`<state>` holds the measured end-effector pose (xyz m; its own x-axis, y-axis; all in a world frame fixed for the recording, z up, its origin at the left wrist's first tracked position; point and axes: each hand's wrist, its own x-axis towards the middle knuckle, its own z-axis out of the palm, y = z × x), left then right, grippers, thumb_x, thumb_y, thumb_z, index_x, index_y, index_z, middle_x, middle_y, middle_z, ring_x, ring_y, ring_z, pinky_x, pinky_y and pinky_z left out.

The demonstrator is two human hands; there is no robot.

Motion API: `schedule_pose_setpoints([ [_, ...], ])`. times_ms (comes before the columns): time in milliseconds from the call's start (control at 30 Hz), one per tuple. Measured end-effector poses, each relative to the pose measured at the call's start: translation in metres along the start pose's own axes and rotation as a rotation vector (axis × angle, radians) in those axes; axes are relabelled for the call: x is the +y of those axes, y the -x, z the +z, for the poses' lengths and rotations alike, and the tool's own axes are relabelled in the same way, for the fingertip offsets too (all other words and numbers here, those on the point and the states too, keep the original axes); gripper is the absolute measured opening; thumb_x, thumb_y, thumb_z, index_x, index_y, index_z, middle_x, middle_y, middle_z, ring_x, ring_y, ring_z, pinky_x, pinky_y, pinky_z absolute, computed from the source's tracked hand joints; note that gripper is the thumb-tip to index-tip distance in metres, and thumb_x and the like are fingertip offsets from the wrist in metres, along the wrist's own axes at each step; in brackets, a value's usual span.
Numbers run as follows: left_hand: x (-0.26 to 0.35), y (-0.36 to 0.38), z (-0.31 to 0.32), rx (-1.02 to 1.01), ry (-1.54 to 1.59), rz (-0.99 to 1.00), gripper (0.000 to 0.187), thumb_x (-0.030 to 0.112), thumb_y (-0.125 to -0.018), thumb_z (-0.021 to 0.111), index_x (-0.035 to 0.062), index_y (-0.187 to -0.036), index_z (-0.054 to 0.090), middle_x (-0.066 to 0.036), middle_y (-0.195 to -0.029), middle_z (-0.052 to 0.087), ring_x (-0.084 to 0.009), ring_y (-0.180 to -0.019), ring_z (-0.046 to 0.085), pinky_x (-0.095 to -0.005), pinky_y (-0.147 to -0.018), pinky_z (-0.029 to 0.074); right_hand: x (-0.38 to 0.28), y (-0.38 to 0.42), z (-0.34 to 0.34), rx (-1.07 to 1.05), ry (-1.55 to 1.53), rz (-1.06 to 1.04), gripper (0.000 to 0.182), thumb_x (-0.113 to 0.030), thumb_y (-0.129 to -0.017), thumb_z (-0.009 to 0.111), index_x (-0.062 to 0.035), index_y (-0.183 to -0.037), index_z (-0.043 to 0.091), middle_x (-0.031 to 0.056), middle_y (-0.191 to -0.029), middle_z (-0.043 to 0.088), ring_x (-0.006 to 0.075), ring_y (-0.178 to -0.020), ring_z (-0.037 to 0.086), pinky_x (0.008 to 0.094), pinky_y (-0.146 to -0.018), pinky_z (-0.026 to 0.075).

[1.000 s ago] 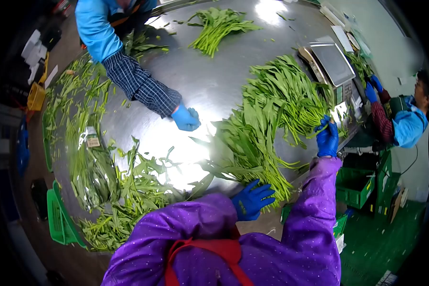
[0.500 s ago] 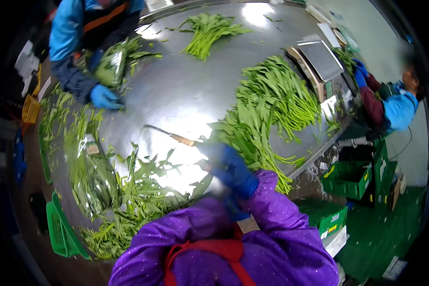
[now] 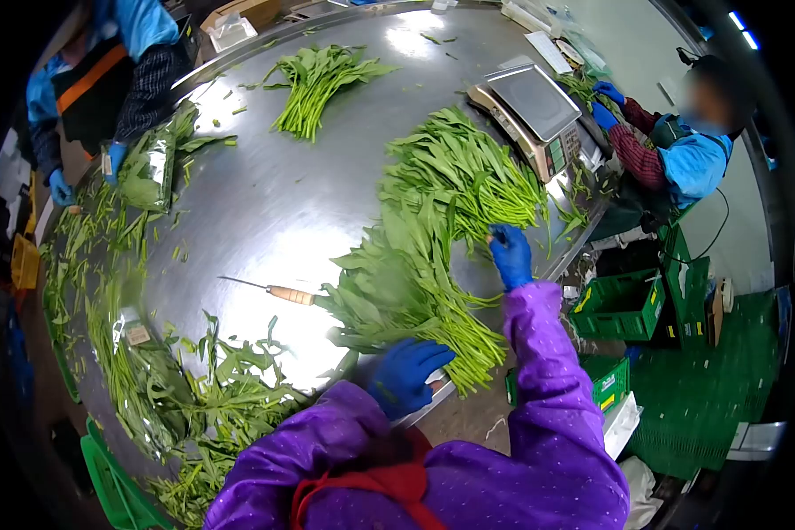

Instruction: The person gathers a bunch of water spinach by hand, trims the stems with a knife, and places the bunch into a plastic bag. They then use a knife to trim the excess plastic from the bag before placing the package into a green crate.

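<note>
My left hand (image 3: 406, 375), in a blue glove, is at the table's front edge beside the nearer bunch of leafy greens (image 3: 397, 265). Its fingers stretch toward the cut stems with the thumb apart. My right hand (image 3: 511, 254), also gloved in blue, is just below the stems of the farther bunch of leafy greens (image 3: 468, 168). Its fingers are drawn together; whatever they may hold is too small to make out. A knife (image 3: 287, 294) with a wooden handle lies left of the nearer bunch, its handle end close to the leaves.
A scale (image 3: 534, 124) stands at the back right, near a co-worker (image 3: 680, 159). Another co-worker (image 3: 106, 79) handles a bag of greens (image 3: 150, 172) at the left. Loose trimmings (image 3: 238, 380) cover the near left. Another bunch (image 3: 318, 88) lies farther back. Green crates (image 3: 618, 305) stand right.
My hands, together and blurred in front of me before, have separated: the right reached forward and right, the left is by the stems. The view has shifted. The left co-worker's hands moved.
</note>
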<state>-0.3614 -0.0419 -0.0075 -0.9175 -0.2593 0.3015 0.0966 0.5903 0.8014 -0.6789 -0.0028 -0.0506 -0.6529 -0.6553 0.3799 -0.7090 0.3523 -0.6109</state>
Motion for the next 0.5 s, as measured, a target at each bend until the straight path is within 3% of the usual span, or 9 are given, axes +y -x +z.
schedule_pose_setpoints([
  [33,0.001,-0.008,-0.001,-0.029,-0.038,0.013,0.055,0.019,-0.067,0.068,0.0115,-0.119,0.052,-0.009,-0.116,0.054,-0.0274,-0.107,0.05,-0.0434,-0.094,0.036,-0.009,-0.011,0.007,0.086,0.142,-0.18,0.032,-0.015,-0.069,0.068,-0.0092,-0.099,0.062,0.0085,-0.081,0.06,0.0239,-0.072,0.057,0.0337,-0.064,0.043],
  [133,-0.007,-0.04,-0.001,-0.15,-0.139,0.053,0.063,0.026,-0.069,0.066,0.0153,-0.127,0.044,-0.008,-0.127,0.046,-0.0251,-0.119,0.041,-0.0474,-0.101,0.027,-0.031,-0.034,0.026,0.054,0.553,-0.224,0.04,-0.019,-0.065,0.068,-0.0118,-0.104,0.06,0.0113,-0.084,0.058,0.0303,-0.074,0.055,0.0396,-0.066,0.043],
  [233,-0.018,-0.074,0.001,-0.128,-0.231,0.081,0.066,0.028,-0.069,0.066,0.0153,-0.129,0.042,-0.009,-0.128,0.045,-0.0261,-0.122,0.038,-0.0483,-0.103,0.023,0.002,-0.049,0.047,0.003,0.458,-0.179,0.033,-0.022,-0.065,0.068,-0.0113,-0.096,0.062,0.011,-0.079,0.057,0.0298,-0.075,0.055,0.0417,-0.068,0.042],
  [267,-0.026,-0.081,0.005,-0.171,-0.281,0.06,0.067,0.031,-0.07,0.066,0.0146,-0.13,0.04,-0.01,-0.13,0.043,-0.0269,-0.125,0.035,-0.0493,-0.104,0.02,0.024,-0.053,0.054,0.093,0.282,-0.178,0.02,-0.019,-0.068,0.068,-0.0088,-0.085,0.063,0.0088,-0.077,0.058,0.025,-0.071,0.055,0.0366,-0.065,0.043],
  [367,-0.055,-0.084,0.02,-0.237,-0.315,-0.056,0.067,0.034,-0.071,0.065,0.0136,-0.13,0.04,-0.01,-0.131,0.042,-0.0278,-0.125,0.035,-0.05,-0.104,0.021,0.088,-0.066,0.068,0.107,-0.302,0.273,0.01,-0.014,-0.074,0.065,-0.0054,-0.078,0.063,0.0045,-0.07,0.058,0.0153,-0.063,0.052,0.0296,-0.06,0.041],
  [400,-0.061,-0.08,0.022,-0.274,-0.331,-0.076,0.066,0.037,-0.072,0.064,0.0125,-0.129,0.041,-0.01,-0.131,0.042,-0.0274,-0.125,0.035,-0.0495,-0.104,0.021,0.084,-0.072,0.058,0.058,-0.439,0.353,0.009,-0.011,-0.077,0.063,-0.0025,-0.077,0.062,0.0002,-0.065,0.056,0.0085,-0.059,0.046,0.0243,-0.058,0.039],
  [500,-0.065,-0.066,0.018,-0.257,-0.293,-0.093,0.065,0.038,-0.071,0.064,0.0124,-0.127,0.043,-0.009,-0.131,0.043,-0.0271,-0.124,0.036,-0.0485,-0.104,0.022,0.085,-0.085,0.048,0.019,-0.479,0.477,0.01,-0.011,-0.076,0.065,-0.0023,-0.075,0.062,-0.002,-0.061,0.054,0.0068,-0.057,0.044,0.0234,-0.057,0.038],
])
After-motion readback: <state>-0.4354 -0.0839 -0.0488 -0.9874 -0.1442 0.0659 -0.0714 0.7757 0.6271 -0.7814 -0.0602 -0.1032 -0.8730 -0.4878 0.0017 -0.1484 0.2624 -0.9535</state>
